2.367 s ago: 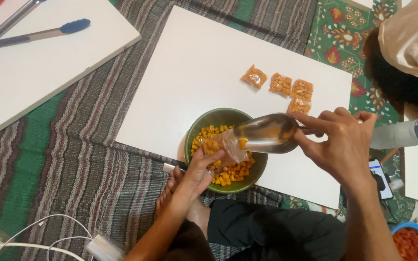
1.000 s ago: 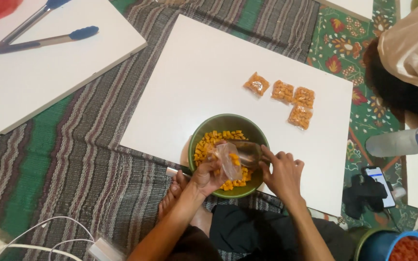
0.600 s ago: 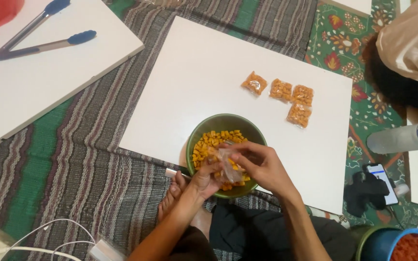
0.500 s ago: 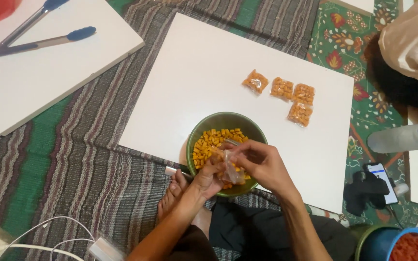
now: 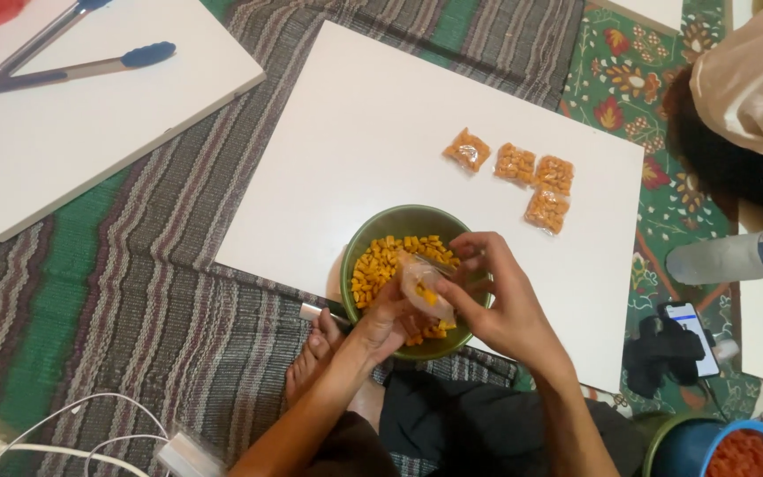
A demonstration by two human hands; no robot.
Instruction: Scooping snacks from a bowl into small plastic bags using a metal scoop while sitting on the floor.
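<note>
Pinching the small clear bag (image 5: pixel 421 287) over the green bowl (image 5: pixel 373 231), left hand (image 5: pixel 381 320) grips its lower side, right hand (image 5: pixel 498 296) its mouth. Recommend keeping the mouth upward and directly above the bowl, so orange pieces (image 5: pixel 373 267) stay contained.

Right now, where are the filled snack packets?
In the head view, four filled packets lie on the white board, right of centre, just beyond the green bowl.
</note>
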